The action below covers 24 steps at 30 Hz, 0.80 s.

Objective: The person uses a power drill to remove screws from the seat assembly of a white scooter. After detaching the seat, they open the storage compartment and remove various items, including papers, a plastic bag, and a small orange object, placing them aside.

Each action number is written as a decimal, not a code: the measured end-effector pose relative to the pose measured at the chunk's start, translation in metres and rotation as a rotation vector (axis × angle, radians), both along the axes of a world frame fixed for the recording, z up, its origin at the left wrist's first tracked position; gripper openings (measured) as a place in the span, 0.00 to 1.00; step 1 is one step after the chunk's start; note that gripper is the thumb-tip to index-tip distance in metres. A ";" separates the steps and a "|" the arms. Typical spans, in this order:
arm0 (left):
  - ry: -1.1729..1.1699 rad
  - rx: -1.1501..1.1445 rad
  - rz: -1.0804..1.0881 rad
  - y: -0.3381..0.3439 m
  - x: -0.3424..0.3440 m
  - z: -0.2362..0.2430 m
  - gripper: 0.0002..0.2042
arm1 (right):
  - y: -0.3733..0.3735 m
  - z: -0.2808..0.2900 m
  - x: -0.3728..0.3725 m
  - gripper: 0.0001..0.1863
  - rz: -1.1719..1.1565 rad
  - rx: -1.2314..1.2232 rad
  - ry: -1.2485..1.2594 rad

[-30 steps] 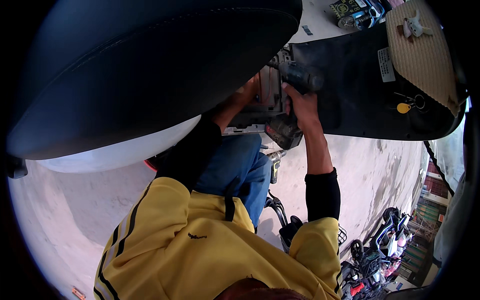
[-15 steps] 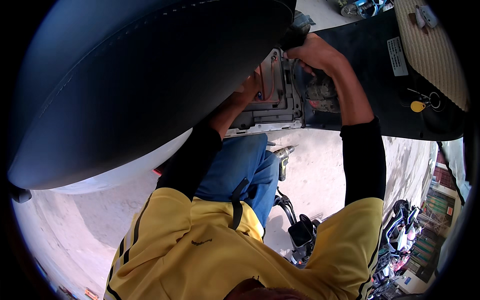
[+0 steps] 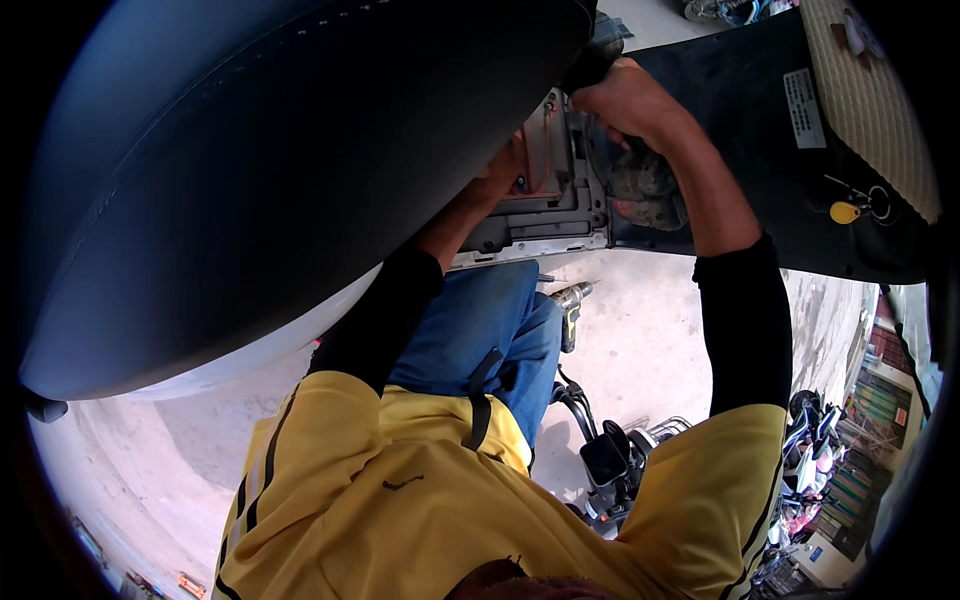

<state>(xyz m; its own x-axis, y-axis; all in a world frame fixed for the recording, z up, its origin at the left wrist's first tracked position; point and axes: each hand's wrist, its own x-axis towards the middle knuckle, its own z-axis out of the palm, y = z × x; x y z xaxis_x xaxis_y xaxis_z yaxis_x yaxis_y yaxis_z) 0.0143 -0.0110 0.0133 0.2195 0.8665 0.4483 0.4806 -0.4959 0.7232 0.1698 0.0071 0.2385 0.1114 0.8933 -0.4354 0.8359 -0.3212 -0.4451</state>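
My right hand (image 3: pixel 630 110) grips a dark cordless power driver (image 3: pixel 645 190) at the right edge of an open compartment (image 3: pixel 540 225); its battery end shows below the hand, its upper body is mostly shadowed. My left hand (image 3: pixel 497 165) reaches into the compartment beside red wires (image 3: pixel 545 150); its fingers are partly hidden by the black seat (image 3: pixel 300 180), so what they hold is unclear. To the right lies a black floorboard panel (image 3: pixel 740 200) with a keyring and yellow fob (image 3: pixel 843 211) and a beige mat (image 3: pixel 865 110).
A second drill (image 3: pixel 570 315) lies on the concrete ground (image 3: pixel 640 320) beside my knees (image 3: pixel 500 340). Behind me to the lower right are a scooter handlebar (image 3: pixel 605 450) and several parked scooters (image 3: pixel 810 450). Another blue vehicle (image 3: pixel 740 10) stands at the top.
My right hand has moved up and to the right with the driver, tilting it away from its earlier position. My left hand remains at the compartment, showing more of the red wires.
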 end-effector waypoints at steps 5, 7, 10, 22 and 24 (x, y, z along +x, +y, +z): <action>0.021 -0.154 -0.001 -0.002 -0.006 0.044 0.09 | -0.006 0.001 -0.003 0.14 0.004 0.022 0.028; -0.004 -0.210 -0.032 0.007 -0.005 0.042 0.09 | -0.007 0.002 -0.001 0.14 -0.038 0.023 0.086; -0.032 -0.127 0.053 0.014 0.006 0.033 0.10 | -0.008 0.001 0.002 0.15 -0.045 0.028 0.107; 0.190 -0.062 0.267 0.037 0.024 -0.006 0.12 | -0.048 -0.023 0.023 0.17 -0.478 -0.023 0.450; 0.198 -0.006 0.288 0.035 0.027 -0.013 0.12 | -0.066 -0.038 0.034 0.16 -0.627 -0.064 0.632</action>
<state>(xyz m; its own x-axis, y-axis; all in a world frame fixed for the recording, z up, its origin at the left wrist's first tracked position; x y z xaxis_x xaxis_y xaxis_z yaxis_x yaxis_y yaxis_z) 0.0413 0.0237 0.0003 0.0477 0.9082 0.4158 0.7312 -0.3154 0.6048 0.2042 -0.0593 0.2000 0.2930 0.7209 -0.6280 0.1027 -0.6768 -0.7290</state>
